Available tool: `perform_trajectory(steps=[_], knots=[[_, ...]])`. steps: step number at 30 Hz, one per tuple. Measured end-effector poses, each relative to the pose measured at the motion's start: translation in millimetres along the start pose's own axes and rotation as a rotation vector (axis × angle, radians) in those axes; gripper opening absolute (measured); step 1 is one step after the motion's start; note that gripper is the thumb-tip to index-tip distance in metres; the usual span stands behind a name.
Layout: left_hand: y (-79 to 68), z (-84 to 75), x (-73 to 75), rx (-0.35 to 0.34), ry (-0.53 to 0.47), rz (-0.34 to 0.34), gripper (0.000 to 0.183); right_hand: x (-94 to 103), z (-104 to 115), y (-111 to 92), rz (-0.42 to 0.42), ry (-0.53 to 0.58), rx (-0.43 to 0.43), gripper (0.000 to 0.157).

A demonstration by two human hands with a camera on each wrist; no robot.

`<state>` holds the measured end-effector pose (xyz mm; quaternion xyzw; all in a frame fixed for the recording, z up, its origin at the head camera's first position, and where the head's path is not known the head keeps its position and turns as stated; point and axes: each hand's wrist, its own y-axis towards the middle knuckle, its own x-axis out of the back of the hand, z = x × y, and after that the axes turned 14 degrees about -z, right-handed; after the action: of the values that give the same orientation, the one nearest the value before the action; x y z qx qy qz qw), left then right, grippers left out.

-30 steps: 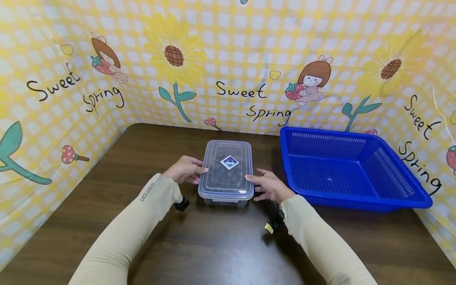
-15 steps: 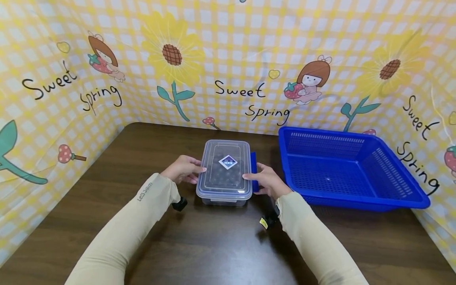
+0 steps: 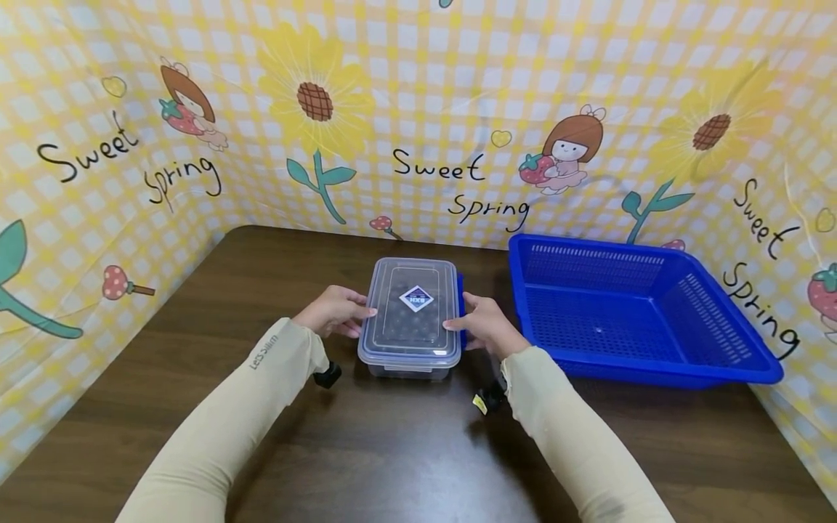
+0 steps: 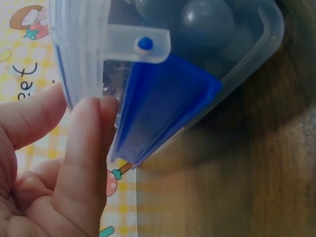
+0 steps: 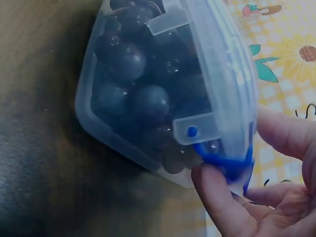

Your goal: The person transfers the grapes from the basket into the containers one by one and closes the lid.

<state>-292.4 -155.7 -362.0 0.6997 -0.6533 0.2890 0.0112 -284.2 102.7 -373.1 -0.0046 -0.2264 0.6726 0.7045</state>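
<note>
A clear plastic food container (image 3: 413,345) with a blue-edged lid stands on the table, dark round grape-like pieces (image 5: 151,101) inside. My left hand (image 3: 336,311) holds its left side, thumb at the lid's edge and fingers beneath the rim. In the left wrist view, a blue side clip (image 4: 160,101) hangs angled away from the wall, beside those fingers. At the right side, my right hand (image 3: 485,325) has its thumb on the lid's edge. Its fingers pinch the right blue clip (image 5: 224,165) against the rim; whether that clip is fastened I cannot tell.
A blue perforated plastic basket (image 3: 601,369) sits to the right on the brown wooden table (image 3: 366,450). A yellow checked cloth (image 3: 418,94) with flowers and lettering hangs behind and along both sides.
The right blue clip came into view sticking out from the container, and now shows as a narrower strip closer to its side. My right fingers moved inward with it. The left hand stays at the rim.
</note>
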Motion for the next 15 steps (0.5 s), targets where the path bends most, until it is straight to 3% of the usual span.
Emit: perform_trajectory(steps=[7,15], knots=[[2.1,0.0,-5.5,0.022,0.013,0.006,0.048,2.2,7.7,-2.6,0.0,-0.091,-0.007,0.081],[1.9,-3.1,1.9,0.021,0.022,-0.006,0.046,-2.3,14.6,0.1,0.003,-0.109,0.015,0.078]])
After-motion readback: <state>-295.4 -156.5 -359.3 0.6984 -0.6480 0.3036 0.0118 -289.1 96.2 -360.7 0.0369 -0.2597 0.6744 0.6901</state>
